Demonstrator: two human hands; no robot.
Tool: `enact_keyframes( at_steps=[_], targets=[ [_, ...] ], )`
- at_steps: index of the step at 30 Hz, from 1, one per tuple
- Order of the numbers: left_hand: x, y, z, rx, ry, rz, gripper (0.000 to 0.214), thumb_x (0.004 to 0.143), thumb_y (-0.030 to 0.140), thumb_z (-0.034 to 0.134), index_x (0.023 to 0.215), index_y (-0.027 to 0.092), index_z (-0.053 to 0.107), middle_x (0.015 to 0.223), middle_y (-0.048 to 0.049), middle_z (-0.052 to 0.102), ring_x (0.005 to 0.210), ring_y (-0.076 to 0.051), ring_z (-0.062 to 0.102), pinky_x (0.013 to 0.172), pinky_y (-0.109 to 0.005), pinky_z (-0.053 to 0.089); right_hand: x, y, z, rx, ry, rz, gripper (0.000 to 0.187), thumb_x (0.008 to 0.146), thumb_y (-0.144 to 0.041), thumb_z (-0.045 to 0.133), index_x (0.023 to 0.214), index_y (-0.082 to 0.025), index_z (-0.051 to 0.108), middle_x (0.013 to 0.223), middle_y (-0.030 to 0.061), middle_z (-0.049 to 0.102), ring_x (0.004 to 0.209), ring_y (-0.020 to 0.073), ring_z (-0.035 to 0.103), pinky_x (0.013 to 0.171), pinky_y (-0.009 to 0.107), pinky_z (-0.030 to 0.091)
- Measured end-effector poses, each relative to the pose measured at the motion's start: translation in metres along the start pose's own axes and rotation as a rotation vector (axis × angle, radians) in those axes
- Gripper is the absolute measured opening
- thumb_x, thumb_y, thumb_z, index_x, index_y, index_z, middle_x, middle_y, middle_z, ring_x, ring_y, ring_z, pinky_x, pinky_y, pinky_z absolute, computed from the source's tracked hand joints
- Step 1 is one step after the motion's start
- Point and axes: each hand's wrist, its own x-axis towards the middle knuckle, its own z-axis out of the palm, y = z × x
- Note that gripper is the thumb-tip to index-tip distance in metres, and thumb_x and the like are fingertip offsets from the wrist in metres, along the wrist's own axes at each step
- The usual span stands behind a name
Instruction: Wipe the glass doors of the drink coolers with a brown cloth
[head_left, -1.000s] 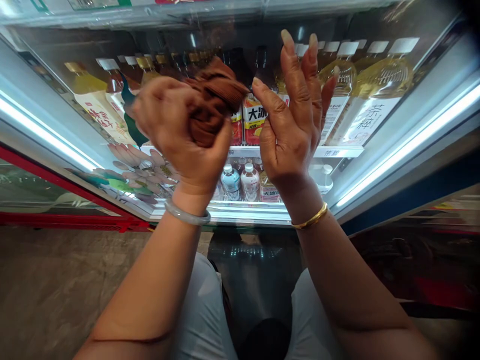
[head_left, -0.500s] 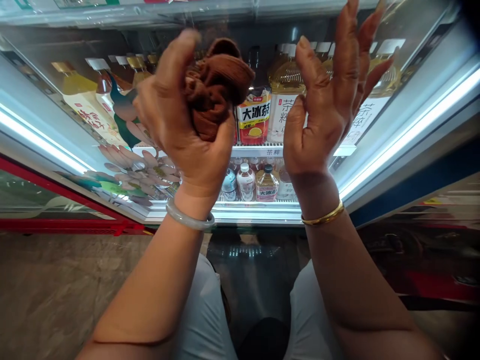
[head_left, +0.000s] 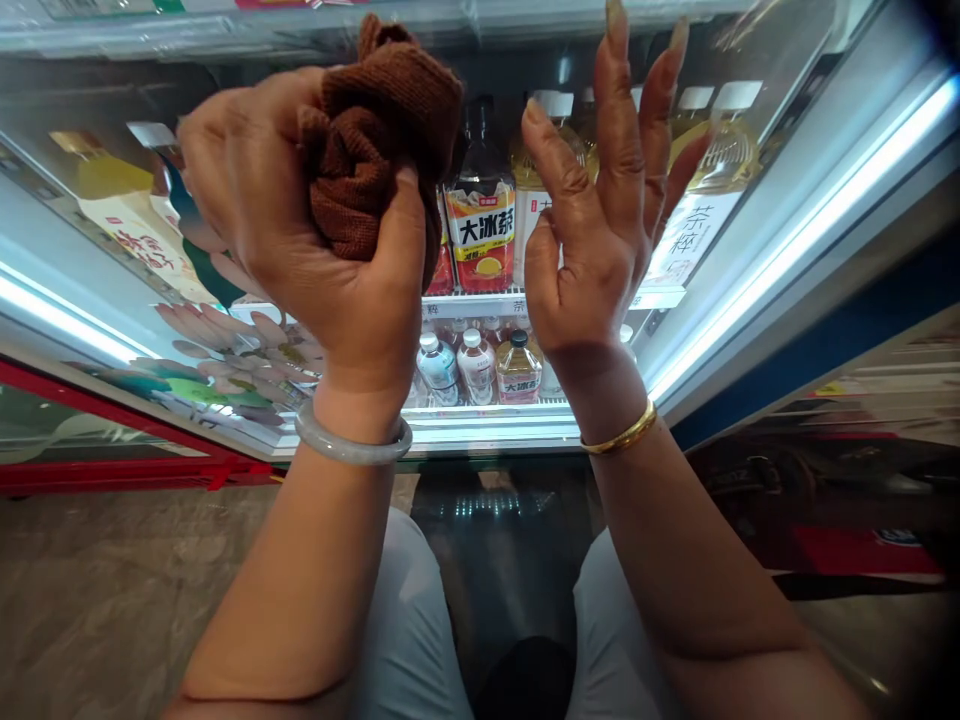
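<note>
In my left hand point(head_left: 300, 210) is a bunched brown cloth point(head_left: 375, 140), with the fingers and thumb wrapped round it; a pale bangle circles that wrist. My right hand point(head_left: 600, 220) is raised with its fingers spread and holds nothing. It wears a gold bangle and hides part of the tea bottles behind it. Between the two hands shows a dark-capped bottle point(head_left: 480, 225) with a yellow and red label. A large white-labelled bottle point(head_left: 701, 200) stands to the right of my right hand. I cannot tell whether either hand touches the glass.
A lit drinks cooler faces me, with a shelf edge point(head_left: 480, 305) under the large bottles. Smaller bottles point(head_left: 476, 368) stand on the level below. Flower pictures point(head_left: 217, 340) cover the left side of the glass. A red frame point(head_left: 120, 470) runs low at the left.
My left hand has moved left with the brown cloth, which now looks turned and larger in view. My right hand also appears further left, still spread. The cooler has shifted slightly left in view.
</note>
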Motion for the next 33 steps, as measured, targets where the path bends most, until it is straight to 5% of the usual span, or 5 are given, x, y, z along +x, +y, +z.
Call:
enact_keyframes(
  at_steps=[9,14,19,27,33],
  targets=[
    [-0.015,0.07,0.021,-0.112,-0.017,-0.06,0.039,0.076,0.028,0.078,0.114,0.028,0.071,0.11,-0.0051,0.063,0.111,-0.028,0.061,0.106,-0.051,0.044,-0.006,0.005,0.005,0.118,0.078,-0.035,0.048,0.103,-0.022,0.031,0.145,-0.028,0.055,0.16,0.0031,0.049,0.161,0.0202,0.023,0.134,0.055,0.011],
    [0.003,0.062,0.014,-0.081,-0.031,-0.066,0.04,0.078,0.026,0.08,0.116,0.03,0.071,0.113,-0.0067,0.066,0.114,-0.029,0.061,0.108,-0.052,0.045,-0.003,0.008,0.002,0.114,0.049,-0.038,0.05,0.102,-0.023,0.037,0.15,-0.029,0.051,0.161,-0.0003,0.049,0.161,0.0181,0.025,0.136,0.052,0.01],
    [0.018,0.06,0.009,-0.096,0.116,-0.235,0.034,0.083,0.025,0.077,0.117,0.029,0.071,0.116,-0.0079,0.069,0.118,-0.029,0.06,0.11,-0.056,0.043,-0.001,0.008,-0.004,0.135,0.017,-0.026,0.052,0.099,-0.02,0.045,0.147,-0.036,0.054,0.161,-0.0041,0.048,0.159,0.0196,0.029,0.136,0.056,0.013],
    [-0.004,0.098,0.038,-0.184,-0.025,-0.081,0.036,0.077,0.023,0.079,0.112,0.027,0.07,0.11,-0.0073,0.065,0.109,-0.028,0.062,0.103,-0.05,0.047,0.002,0.028,-0.015,0.158,0.024,0.044,0.062,0.102,-0.023,0.04,0.161,-0.038,0.031,0.164,-0.0048,0.042,0.161,0.0201,0.024,0.136,0.054,0.014],
    [0.013,0.085,0.026,-0.147,0.004,-0.156,0.043,0.078,0.022,0.081,0.119,0.03,0.071,0.116,-0.0078,0.067,0.117,-0.03,0.06,0.109,-0.054,0.042,0.007,0.047,-0.022,0.083,0.048,0.038,0.067,0.101,-0.019,0.042,0.161,-0.043,0.027,0.164,-0.0045,0.043,0.16,0.0253,0.025,0.134,0.064,0.001]
  ],
)
